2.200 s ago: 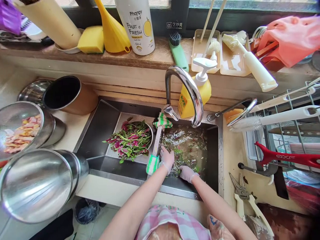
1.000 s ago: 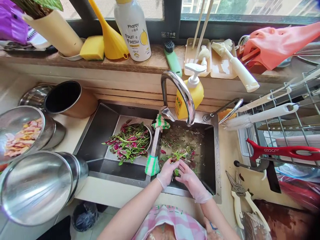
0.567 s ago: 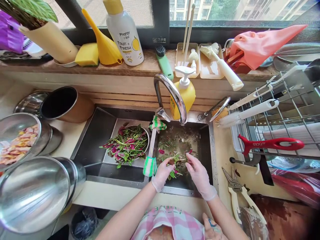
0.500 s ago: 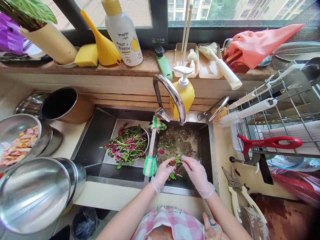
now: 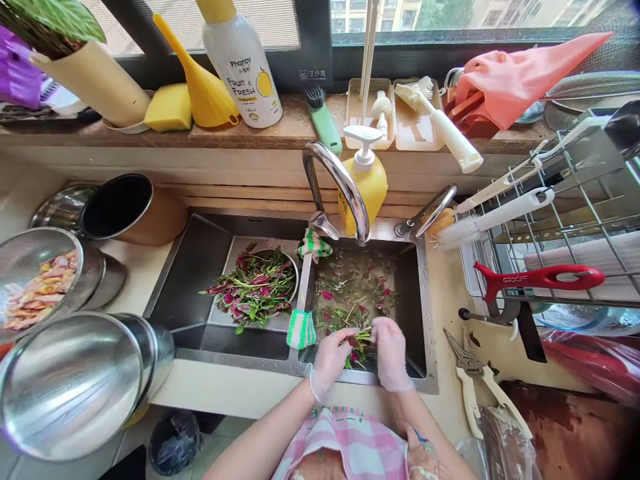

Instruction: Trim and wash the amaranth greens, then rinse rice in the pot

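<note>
In the right sink basin, cloudy water holds floating leaves and stems. Over its near side, my left hand, in a clear glove, is closed around a small bunch of amaranth greens with green and magenta leaves. My right hand, gloved too, is pinched at the stem ends on the bunch's right; its fingertips are partly hidden. A heap of the same greens fills a round bowl in the left basin. Between the basins, a green-and-white striped cloth wraps the divider.
The chrome faucet arches over the right basin, a yellow pump bottle behind it. Steel pots and a bowl of cut meat stand left. Scissors, a wire rack and a red peeler are right.
My right hand has turned more upright and closed in at the stem ends. Both hands sit slightly lower in view, and more floating leaves show behind them.
</note>
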